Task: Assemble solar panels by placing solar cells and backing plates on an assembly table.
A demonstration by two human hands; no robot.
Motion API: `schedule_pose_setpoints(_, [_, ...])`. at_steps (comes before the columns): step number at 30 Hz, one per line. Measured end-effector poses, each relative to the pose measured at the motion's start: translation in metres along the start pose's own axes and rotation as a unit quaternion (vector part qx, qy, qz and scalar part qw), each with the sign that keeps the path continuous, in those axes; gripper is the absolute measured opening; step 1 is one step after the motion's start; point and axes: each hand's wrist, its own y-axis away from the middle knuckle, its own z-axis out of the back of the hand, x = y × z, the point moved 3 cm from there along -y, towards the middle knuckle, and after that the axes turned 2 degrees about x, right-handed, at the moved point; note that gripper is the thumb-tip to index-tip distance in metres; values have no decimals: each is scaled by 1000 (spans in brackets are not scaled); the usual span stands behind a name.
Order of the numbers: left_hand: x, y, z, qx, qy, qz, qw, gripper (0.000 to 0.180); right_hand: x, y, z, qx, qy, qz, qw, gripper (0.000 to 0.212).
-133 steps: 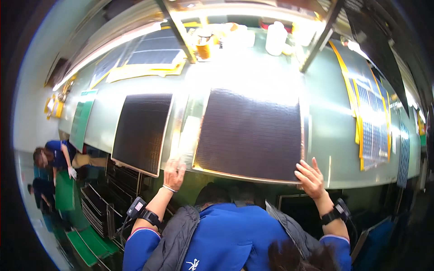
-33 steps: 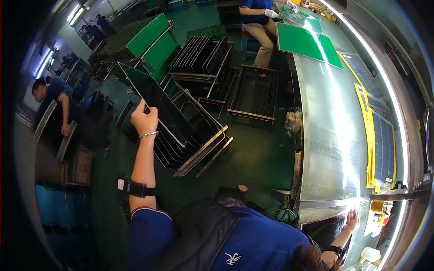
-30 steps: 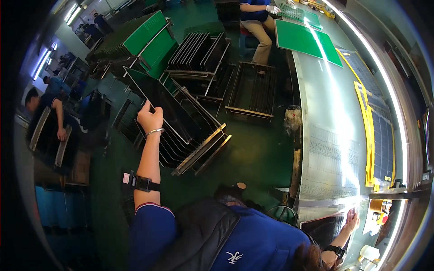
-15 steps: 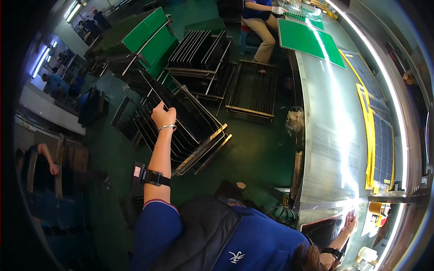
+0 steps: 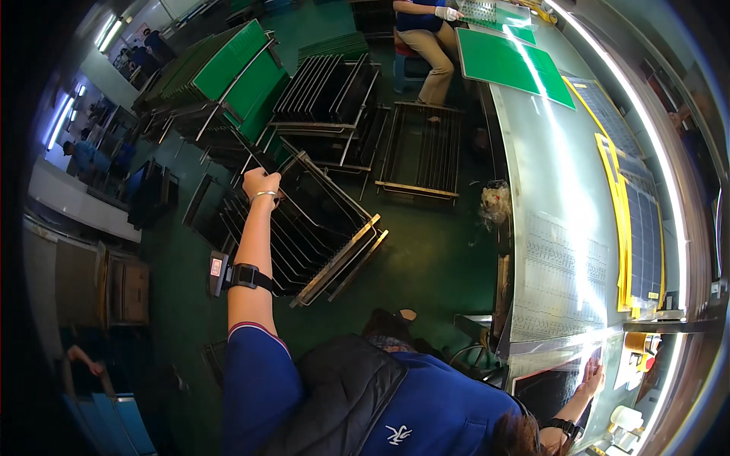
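Note:
My left hand (image 5: pixel 261 185) is closed at the upper edge of a dark flat panel, which stands among the wires of a tilted rack (image 5: pixel 334 262) with pale end bars. Much of that panel is hidden by my hand and its own dark surroundings. At the lower right, my right hand (image 5: pixel 593 378) has its fingers extended and touches the right edge of a glossy dark board (image 5: pixel 549 389) lying on the worktable. Glare blurs the fingertips there.
More wire racks (image 5: pixel 323 91) and a stack of green panels (image 5: pixel 232 64) stand beyond. A green board (image 5: pixel 513 64) lies on the long worktable (image 5: pixel 559 281), near a seated person in a white glove. Yellow-edged sheets (image 5: pixel 635 220) lie along its right side.
My left hand has moved left across the rack, and more bare wire dividers show where the dark panel was. My right hand stays by the board. The view has shifted slightly.

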Motion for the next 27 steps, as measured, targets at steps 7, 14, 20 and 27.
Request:
schedule_pose_setpoints(7, [-29,9,-11,52,138,44,988,15,1,13,-5,-1,-9,0,1000,31])
schedule_pose_setpoints(14, [-43,5,-3,57,63,54,995,9,9,28,-8,-16,-1,4,1000,29])
schedule_pose_setpoints(20, [-36,-21,-8,62,-8,51,997,12,8,30,-7,-10,1,3,1000,27])
schedule_pose_setpoints(27, [-29,2,14,74,39,94,992,10,9,35,6,-26,-5,7,1000,26])
